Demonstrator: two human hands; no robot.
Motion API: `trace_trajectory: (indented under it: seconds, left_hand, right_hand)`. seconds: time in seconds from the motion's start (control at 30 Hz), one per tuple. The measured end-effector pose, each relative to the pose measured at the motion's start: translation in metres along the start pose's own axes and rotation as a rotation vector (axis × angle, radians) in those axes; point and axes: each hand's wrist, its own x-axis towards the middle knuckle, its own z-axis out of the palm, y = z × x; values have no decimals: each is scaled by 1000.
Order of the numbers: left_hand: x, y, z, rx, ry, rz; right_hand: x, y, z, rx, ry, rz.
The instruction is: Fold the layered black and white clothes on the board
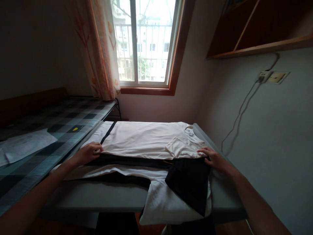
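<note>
White fabric makes up the topmost T-shirt (146,138), laid sideways on a grey counter (105,197), its collar to the right, its hem to the left and one short sleeve lying over the body near the collar. At the T-shirt's near left corner, the left hand (91,152) has its fingers curled closed on the edge of the cloth. At its near right corner, the right hand (213,159) lays its fingertips on the sleeve edge; whether they pinch the fabric I cannot tell.

Just under the T-shirt's near edge runs a black garment (188,184), its sleeve spread out toward the viewer. Below that is another white garment (172,205), whose sleeve hangs past the front of the counter.

Left of the T-shirt, close by the counter, is a bed (61,119) in a checked cover with sheets of paper (29,143) on it. Beyond the T-shirt, daylight comes through a wood-framed sliding window (151,42), with an orange floral curtain (101,58) at its left side. Right of the T-shirt stands a pale wall, bearing a socket (265,76) with a dangling cord (234,125) and, higher up, a wooden shelf (266,44). The room is dim.
</note>
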Motion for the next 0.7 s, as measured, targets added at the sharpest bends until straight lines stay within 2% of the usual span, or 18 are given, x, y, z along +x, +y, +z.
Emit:
trace_trajectory:
  seconds: [0.1, 0.2, 0.4, 0.5, 0.6, 0.7]
  left_hand:
    - [-2, -9, 1, -125, -20, 13]
    - [-5, -12, 0, -215, 46, -44]
    - [-4, -7, 1, -381, 180, -191]
    - [-1, -5, 5, -408, 200, -223]
    - [0, 0, 4, -403, 157, -180]
    - [-4, 3, -1, -422, 137, -88]
  right_hand:
    - [-1, 6, -1, -4, -12, -17]
    - [-2, 9, -4, 54, 5, -7]
    - [-1, 8, -6, 177, 145, 58]
    - [4, 3, -4, 202, 249, 110]
    - [11, 1, -1, 227, 364, 113]
    - [16, 5, 3, 250, 419, 67]
